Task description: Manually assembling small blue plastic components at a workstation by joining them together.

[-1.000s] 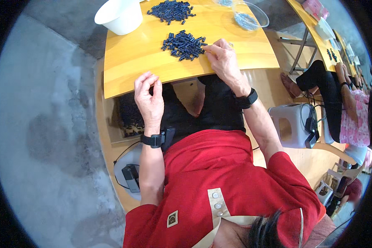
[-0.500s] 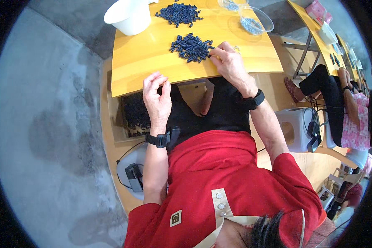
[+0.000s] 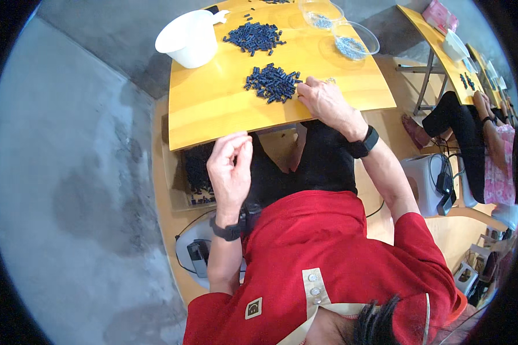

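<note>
My right hand [image 3: 328,104] rests at the right side of a near heap of small dark blue cylindrical pieces [image 3: 272,84]. Its thumb and fingertips are pinched together at the heap's edge; whether a piece is between them is hard to see. At the table's front edge, my left hand [image 3: 230,167] is raised with the fingers bent in and brought to the thumb. Whatever it may hold is too small to make out. A second heap of the same pieces [image 3: 253,38] lies farther back on the yellow wooden table [image 3: 213,115].
A white plastic jug [image 3: 190,43] stands at the table's left. Clear round tubs [image 3: 357,49] with small pale blue bits sit at the back right. Below the table's left side is a bin of dark pieces [image 3: 198,169]. Another person [image 3: 489,138] sits at a table on the right.
My left hand has drawn back slightly from the table edge, its fingers closer together. The right hand stays by the near heap. The whole view has shifted a little.
</note>
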